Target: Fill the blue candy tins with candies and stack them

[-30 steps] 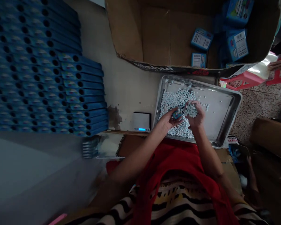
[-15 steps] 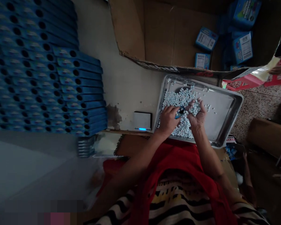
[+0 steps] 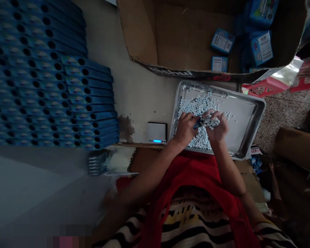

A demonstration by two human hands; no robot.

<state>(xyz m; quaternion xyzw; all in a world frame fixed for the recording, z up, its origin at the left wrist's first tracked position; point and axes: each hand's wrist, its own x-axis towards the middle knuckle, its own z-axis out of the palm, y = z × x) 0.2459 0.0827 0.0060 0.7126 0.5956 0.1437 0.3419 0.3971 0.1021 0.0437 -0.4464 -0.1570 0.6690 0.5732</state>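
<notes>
Over a metal tray (image 3: 251,137), my left hand (image 3: 184,130) grips a small blue box (image 3: 197,123), mostly hidden by the fingers. Its open end is turned toward my right hand (image 3: 220,130). That hand is cupped, fingers curled over a handful of small pale blue and white pellets (image 3: 210,122), and it touches or nearly touches the box mouth. More of the same loose pellets (image 3: 200,139) are heaped in the left half of the tray, under both hands. A few lie scattered toward the tray's middle.
A digital scale (image 3: 157,132) with a lit display sits left of the tray. Stacked blue cartons (image 3: 93,100) with dark round holes fill the far left. Behind the tray stands a big cardboard box (image 3: 170,38) holding several blue boxes (image 3: 222,40). A pink stool (image 3: 271,86) is at right.
My right hand has tipped and curled its fingers closer over the pellets, toward the box mouth. The blue box has tilted in my left hand. The whole view has shifted slightly.
</notes>
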